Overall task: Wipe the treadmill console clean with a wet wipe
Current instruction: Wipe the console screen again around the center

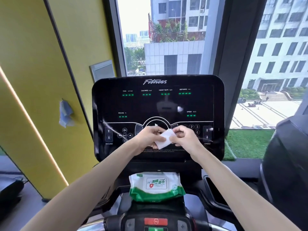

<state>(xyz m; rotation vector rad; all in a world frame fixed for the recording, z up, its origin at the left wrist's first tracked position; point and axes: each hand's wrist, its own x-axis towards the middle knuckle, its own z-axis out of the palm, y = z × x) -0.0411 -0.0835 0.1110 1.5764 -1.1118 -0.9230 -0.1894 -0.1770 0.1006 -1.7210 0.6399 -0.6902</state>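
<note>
Step judged: unfolding | small white folded wet wipe (165,139) is pinched by left hand (148,138) and right hand (185,139), before keypad of black glossy treadmill console (158,100) | advice: to be spread flat, then drawn lightly across.

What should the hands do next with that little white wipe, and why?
Probably open the wipe out flat. The left hand and the right hand both pinch it in front of the console. It looks folded small, so it would cover little of that streaky black surface.
</note>
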